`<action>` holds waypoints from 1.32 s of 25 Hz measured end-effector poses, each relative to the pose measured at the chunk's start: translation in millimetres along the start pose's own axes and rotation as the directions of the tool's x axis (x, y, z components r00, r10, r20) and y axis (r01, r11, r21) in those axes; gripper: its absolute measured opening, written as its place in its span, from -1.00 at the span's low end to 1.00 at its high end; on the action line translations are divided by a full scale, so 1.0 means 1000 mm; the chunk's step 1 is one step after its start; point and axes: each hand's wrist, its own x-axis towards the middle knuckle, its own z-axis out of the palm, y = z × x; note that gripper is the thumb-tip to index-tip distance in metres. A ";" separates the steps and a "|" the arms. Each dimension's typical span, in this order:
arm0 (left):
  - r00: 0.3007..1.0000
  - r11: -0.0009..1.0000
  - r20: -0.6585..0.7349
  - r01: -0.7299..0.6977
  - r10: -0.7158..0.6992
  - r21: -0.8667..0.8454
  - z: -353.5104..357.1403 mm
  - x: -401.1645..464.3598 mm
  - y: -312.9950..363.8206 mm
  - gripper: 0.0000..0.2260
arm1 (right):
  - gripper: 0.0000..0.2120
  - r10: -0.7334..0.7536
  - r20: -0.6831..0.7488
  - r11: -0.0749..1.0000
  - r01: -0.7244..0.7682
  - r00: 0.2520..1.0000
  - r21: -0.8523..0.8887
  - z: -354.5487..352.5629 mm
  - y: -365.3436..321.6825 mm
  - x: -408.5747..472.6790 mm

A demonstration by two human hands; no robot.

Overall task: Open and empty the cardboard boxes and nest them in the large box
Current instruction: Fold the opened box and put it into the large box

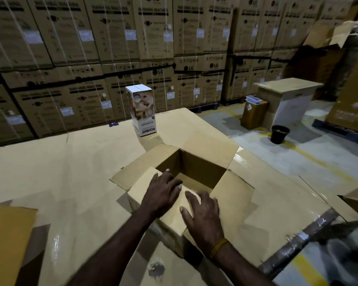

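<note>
We judged the cardboard box (186, 182) opened and emptied; both grips, left hand (163, 191) and right hand (203, 215), pressed flat on its near flap, holding nothing; nesting remained.

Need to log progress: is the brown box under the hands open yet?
Open: the brown box has its flaps spread outward, its visible interior looks empty.

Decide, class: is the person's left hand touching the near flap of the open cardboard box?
Touching. The head view shows the left hand lying flat, fingers spread, on the near flap of the open cardboard box.
</note>
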 end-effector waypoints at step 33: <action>0.696 0.667 0.130 0.715 -0.706 -0.207 -0.045 -0.173 0.106 -0.47 | -0.27 -0.558 0.363 0.829 0.485 0.746 0.279 -0.015 0.045 -0.074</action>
